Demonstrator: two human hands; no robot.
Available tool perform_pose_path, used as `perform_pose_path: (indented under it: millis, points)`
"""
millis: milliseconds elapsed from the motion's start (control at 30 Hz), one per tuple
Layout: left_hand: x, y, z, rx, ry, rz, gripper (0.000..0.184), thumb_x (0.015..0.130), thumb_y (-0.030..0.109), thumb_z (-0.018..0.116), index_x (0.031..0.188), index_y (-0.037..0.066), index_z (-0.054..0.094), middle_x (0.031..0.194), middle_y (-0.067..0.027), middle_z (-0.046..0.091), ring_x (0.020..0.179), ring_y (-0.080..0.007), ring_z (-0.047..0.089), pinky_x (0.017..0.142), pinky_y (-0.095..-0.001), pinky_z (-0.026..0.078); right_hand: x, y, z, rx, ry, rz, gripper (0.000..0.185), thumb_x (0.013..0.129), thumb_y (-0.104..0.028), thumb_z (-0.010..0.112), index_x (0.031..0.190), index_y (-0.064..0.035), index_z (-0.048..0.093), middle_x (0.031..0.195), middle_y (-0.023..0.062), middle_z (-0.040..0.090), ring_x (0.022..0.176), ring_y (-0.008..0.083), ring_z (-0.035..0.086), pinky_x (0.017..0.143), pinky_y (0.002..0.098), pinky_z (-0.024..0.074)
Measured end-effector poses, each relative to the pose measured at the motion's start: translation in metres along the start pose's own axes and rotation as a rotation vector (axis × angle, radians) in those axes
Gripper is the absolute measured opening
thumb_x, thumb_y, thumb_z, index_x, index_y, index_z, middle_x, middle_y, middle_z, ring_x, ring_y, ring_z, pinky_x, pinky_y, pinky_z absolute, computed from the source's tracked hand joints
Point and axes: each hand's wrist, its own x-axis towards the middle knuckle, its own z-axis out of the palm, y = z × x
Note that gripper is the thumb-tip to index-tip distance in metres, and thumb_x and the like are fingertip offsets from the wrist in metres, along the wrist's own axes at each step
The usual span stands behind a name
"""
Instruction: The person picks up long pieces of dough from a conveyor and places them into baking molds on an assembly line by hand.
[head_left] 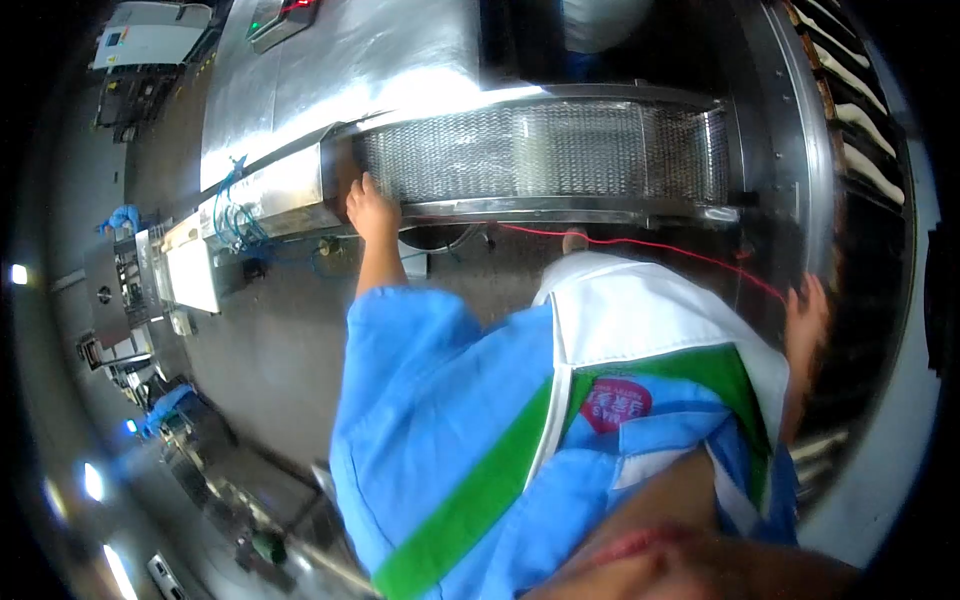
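The left hand (376, 208) is at the near left corner of a silvery, ridged metal-mesh conveyor belt (450, 150), its fingers partly bent and pointing forward. They reach the corner where the belt meets a box-shaped, shiny steel housing (285, 192); whether they press on it or grip anything, I cannot tell. The belt stretches away to the right of this hand, with a long steel side rail (560, 208) along its near edge. To the hand's left, bright blue thin tubing (230, 215) hangs in loops over the housing. Beyond the hand lies a broad, glossy steel tabletop (340, 55).

The right hand (808, 308) is well apart from the left, its fingers partly extended and slightly spread. I cannot tell whether it holds anything. A thin, bright red cord (650, 246) runs from below the side rail to just beside this hand. Farther forward and to its right, long pale strips (868, 174) lie in a row against a dark rack (835, 195).
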Motion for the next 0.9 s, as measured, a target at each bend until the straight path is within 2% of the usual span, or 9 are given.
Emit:
perform_pose_path:
  millis: [300, 500, 667, 700, 767, 800, 833, 867, 900]
  points:
    - [0.011, -0.008, -0.005, 0.078, -0.001, -0.055, 0.049, 0.071, 0.007, 0.052, 0.120, 0.007, 0.046, 0.125, -0.0159, 0.044, 0.111, -0.0348, 0.043, 0.091, -0.0419, 0.038, -0.002, -0.028, 0.010, 0.033, -0.036, 0.039, 0.038, 0.081, -0.006, 0.059, 0.118, -0.0066, 0.050, 0.124, 0.0138, 0.046, 0.105, 0.0275, 0.052, 0.089, 0.0346, 0.0444]
    - [0.019, 0.007, -0.016, 0.102, -0.029, -0.051, 0.046, 0.072, 0.011, 0.056, 0.117, 0.014, 0.049, 0.128, -0.0114, 0.041, 0.112, -0.0320, 0.042, 0.089, -0.0403, 0.039, -0.008, -0.028, 0.010, 0.013, -0.066, 0.109, 0.039, 0.082, -0.010, 0.059, 0.119, -0.0081, 0.050, 0.126, 0.0135, 0.044, 0.107, 0.0278, 0.052, 0.089, 0.0350, 0.0442]
    - [0.038, 0.003, 0.027, 0.106, 0.009, 0.267, 0.029, 0.082, 0.011, 0.048, 0.110, 0.014, 0.055, 0.123, -0.0101, 0.049, 0.118, -0.0307, 0.041, 0.095, -0.0415, 0.033, -0.014, -0.030, 0.007, -0.004, -0.088, 0.102, 0.039, 0.081, -0.011, 0.060, 0.118, -0.0072, 0.050, 0.127, 0.0128, 0.044, 0.110, 0.0274, 0.049, 0.091, 0.0346, 0.0412]
    - [0.041, 0.016, 0.018, 0.080, -0.104, 0.262, 0.030, 0.081, 0.014, 0.049, 0.110, 0.013, 0.055, 0.119, -0.0108, 0.052, 0.115, -0.0313, 0.043, 0.097, -0.0423, 0.032, -0.014, -0.028, 0.006, 0.049, -0.080, 0.092, 0.039, 0.080, -0.009, 0.061, 0.117, -0.0067, 0.051, 0.128, 0.0131, 0.044, 0.112, 0.0278, 0.048, 0.094, 0.0347, 0.0392]
    - [0.050, 0.018, 0.028, 0.102, -0.076, 0.385, 0.028, 0.079, 0.018, 0.051, 0.106, 0.011, 0.056, 0.115, -0.0109, 0.054, 0.110, -0.0285, 0.048, 0.094, -0.0418, 0.037, -0.017, -0.031, 0.003, -0.052, -0.058, 0.101, 0.040, 0.078, -0.007, 0.061, 0.116, -0.0068, 0.051, 0.127, 0.0134, 0.044, 0.116, 0.0303, 0.044, 0.097, 0.0350, 0.0356]
    - [0.053, 0.042, 0.001, 0.186, -0.303, 0.267, 0.026, 0.080, 0.022, 0.052, 0.104, 0.012, 0.056, 0.112, -0.0103, 0.056, 0.103, -0.0266, 0.053, 0.087, -0.0408, 0.043, -0.018, -0.018, 0.001, 0.102, -0.073, 0.100, 0.042, 0.076, -0.006, 0.062, 0.116, -0.0077, 0.052, 0.126, 0.0132, 0.045, 0.117, 0.0299, 0.042, 0.097, 0.0355, 0.0356]
    - [0.056, 0.055, -0.014, 0.170, -0.392, 0.040, 0.034, 0.079, 0.031, 0.056, 0.109, 0.014, 0.055, 0.110, -0.0098, 0.058, 0.096, -0.0259, 0.058, 0.081, -0.0402, 0.047, -0.021, -0.021, 0.000, 0.074, -0.023, 0.085, 0.042, 0.075, -0.007, 0.063, 0.115, -0.0079, 0.052, 0.125, 0.0134, 0.045, 0.116, 0.0300, 0.043, 0.097, 0.0358, 0.0364]
    - [0.058, 0.042, -0.009, 0.119, -0.282, 0.062, 0.047, 0.075, 0.040, 0.061, 0.115, 0.016, 0.053, 0.109, -0.0088, 0.059, 0.095, -0.0263, 0.059, 0.078, -0.0388, 0.048, -0.023, -0.022, -0.002, 0.050, -0.015, 0.123, 0.040, 0.075, -0.007, 0.063, 0.114, -0.0070, 0.053, 0.124, 0.0135, 0.046, 0.115, 0.0299, 0.044, 0.096, 0.0363, 0.0370]
    - [0.061, 0.035, -0.021, -0.044, -0.214, -0.010, 0.057, 0.071, 0.038, 0.067, 0.121, 0.016, 0.050, 0.111, -0.0085, 0.059, 0.098, -0.0267, 0.058, 0.079, -0.0379, 0.048, -0.028, -0.011, 0.004, 0.081, 0.019, 0.133, 0.039, 0.075, -0.008, 0.064, 0.112, -0.0066, 0.053, 0.124, 0.0134, 0.046, 0.115, 0.0295, 0.044, 0.096, 0.0368, 0.0373]
